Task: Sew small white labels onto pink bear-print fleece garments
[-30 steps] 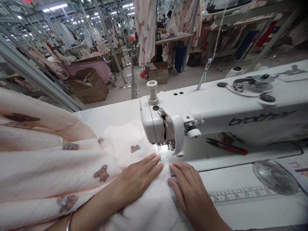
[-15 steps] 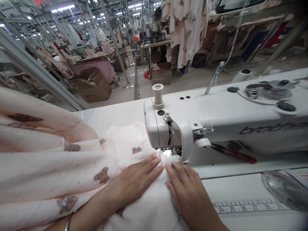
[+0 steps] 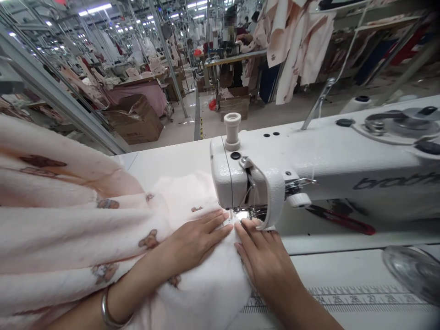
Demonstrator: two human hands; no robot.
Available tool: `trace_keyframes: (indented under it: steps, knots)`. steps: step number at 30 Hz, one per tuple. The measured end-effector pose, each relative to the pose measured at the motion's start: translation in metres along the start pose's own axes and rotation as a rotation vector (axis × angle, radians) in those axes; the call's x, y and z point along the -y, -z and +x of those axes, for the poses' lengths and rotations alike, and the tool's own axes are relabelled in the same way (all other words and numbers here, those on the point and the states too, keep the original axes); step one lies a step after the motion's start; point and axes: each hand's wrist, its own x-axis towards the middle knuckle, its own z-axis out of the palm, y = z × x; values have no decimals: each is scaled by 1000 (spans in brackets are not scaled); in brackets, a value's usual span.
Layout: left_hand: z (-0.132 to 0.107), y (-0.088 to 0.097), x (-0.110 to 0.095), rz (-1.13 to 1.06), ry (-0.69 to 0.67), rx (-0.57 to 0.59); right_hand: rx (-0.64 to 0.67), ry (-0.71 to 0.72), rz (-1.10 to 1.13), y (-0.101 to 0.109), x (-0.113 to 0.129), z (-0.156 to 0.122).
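A pale pink fleece garment [image 3: 82, 229] with brown teddy-bear prints lies in a thick bunch on the white sewing table [image 3: 161, 172] and runs under a white Brother sewing machine head [image 3: 247, 183]. My left hand [image 3: 197, 240] rests flat on the fleece just left of the presser foot [image 3: 249, 213], with a metal bangle [image 3: 112, 311] on its wrist. My right hand [image 3: 263, 259] presses the fleece's edge just in front of the foot. The needle's point in the cloth is hidden by the machine and fingers.
Red-handled thread snips [image 3: 340, 221] lie behind the machine arm. A ruler scale [image 3: 343, 300] is marked on the table front, and a clear round cover [image 3: 412, 270] sits at the right. Cardboard boxes [image 3: 134, 120], hanging garments [image 3: 299, 50] and a co-worker [image 3: 233, 55] stand beyond.
The view has swung, shifting the machine rightward in frame. My right fingers have moved nearer the presser foot, and a small bear print has slid toward the machine head.
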Motion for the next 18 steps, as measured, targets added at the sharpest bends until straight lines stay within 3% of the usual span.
trace_keyframes:
  steps: [18]
  knots:
    - [3, 0, 4, -24, -5, -60, 32, 1, -11, -3, -3, -1]
